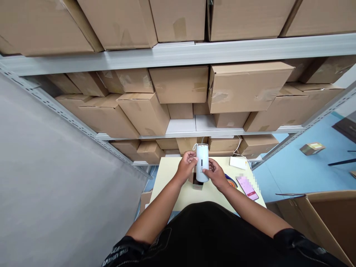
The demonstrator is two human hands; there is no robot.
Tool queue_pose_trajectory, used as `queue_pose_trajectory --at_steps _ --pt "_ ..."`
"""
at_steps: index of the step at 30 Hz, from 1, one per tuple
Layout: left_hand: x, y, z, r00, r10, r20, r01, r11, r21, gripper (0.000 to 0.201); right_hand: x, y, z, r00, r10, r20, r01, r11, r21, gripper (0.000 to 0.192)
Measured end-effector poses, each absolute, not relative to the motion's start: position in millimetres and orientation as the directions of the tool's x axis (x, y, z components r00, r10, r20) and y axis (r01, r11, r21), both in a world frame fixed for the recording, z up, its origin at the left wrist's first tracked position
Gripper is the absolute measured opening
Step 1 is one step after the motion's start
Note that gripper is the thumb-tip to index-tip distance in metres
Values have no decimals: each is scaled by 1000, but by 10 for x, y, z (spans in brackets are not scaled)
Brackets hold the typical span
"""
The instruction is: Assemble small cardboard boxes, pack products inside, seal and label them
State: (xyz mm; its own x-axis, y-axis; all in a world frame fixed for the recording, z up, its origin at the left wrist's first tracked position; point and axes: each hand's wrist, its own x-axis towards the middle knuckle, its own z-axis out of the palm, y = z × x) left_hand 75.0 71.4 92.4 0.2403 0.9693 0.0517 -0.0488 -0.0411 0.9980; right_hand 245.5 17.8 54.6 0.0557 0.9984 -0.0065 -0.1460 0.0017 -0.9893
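Note:
Both of my hands hold a white cylindrical bottle (202, 162) with a dark vertical mark and a thin white loop at its top. My left hand (187, 165) grips its left side near the top. My right hand (216, 174) grips its right side lower down. The bottle is upright above a small open cardboard box (196, 184), mostly hidden by the bottle and my hands, on a pale yellow table (169, 181).
On the table to the right lie a pink phone (247, 187), an orange and blue object (230, 181) and a white pad (238, 162) with a cable. Grey shelving (183, 53) packed with cardboard boxes stands behind. A large open carton (325, 218) sits at lower right.

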Motion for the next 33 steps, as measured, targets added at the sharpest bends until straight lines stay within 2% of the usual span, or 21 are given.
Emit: queue_pose_trajectory --at_steps 2,6,13,24,30,33 --pt "723 597 869 263 963 55 -31 -49 998 38 2478 186 594 50 999 -1 -149 7 -989 62" --pt "686 450 831 236 969 68 -28 -63 998 43 2459 178 649 46 999 13 -139 20 -990 69" --pt "625 343 856 244 966 88 -82 -70 994 52 2417 124 680 45 999 7 -176 15 -984 51" --pt "642 230 861 210 975 69 -118 -45 992 63 2445 86 760 106 994 -16 -159 1 -987 42" --pt "665 218 895 202 975 98 -80 -83 993 52 2427 102 780 156 988 0 -175 28 -984 39" --pt "685 194 879 223 969 106 -74 -92 993 58 2413 102 788 161 987 1 -188 32 -982 43"
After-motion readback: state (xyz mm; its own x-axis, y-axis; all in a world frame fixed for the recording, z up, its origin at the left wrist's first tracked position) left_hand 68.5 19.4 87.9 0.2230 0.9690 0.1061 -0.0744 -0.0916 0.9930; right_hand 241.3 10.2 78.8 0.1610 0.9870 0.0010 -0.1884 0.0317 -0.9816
